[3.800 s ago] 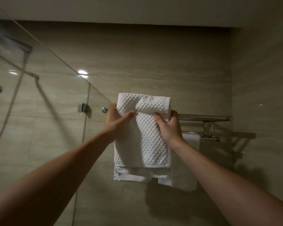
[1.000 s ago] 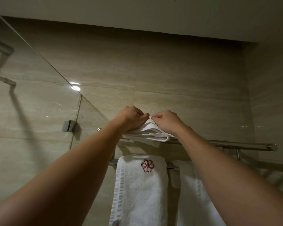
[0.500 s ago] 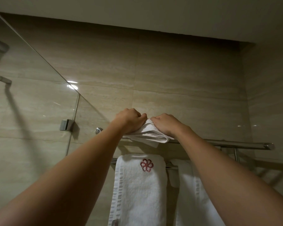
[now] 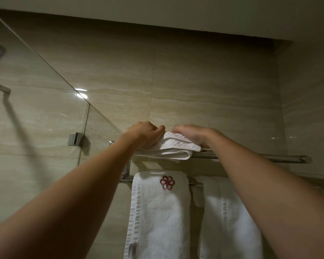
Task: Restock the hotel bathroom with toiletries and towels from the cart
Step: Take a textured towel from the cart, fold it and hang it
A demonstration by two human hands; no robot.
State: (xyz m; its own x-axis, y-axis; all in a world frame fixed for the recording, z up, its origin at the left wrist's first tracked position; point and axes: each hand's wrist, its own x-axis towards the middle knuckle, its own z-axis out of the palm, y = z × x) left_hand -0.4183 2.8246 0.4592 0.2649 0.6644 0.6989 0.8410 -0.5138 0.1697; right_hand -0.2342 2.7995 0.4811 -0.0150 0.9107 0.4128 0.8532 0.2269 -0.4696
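left hand (image 4: pixel 145 134): curled over left end of folded white waffle-weave towel (image 4: pixel 173 149).
right hand (image 4: pixel 192 134): curled over its right end.
towel: on left end of chrome wall rack (image 4: pixel 251 157).
change: both holds unchanged.

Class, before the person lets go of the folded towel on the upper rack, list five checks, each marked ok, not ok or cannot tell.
1. Folded towel lies on the upper rack: ok.
2. Left hand and right hand both grip it: ok.
3. Front fold behind the rack's edge: not ok, it overhangs.
4. Back edge supported: cannot tell, hands hide it.
5. Logo towel below hangs straight: ok.
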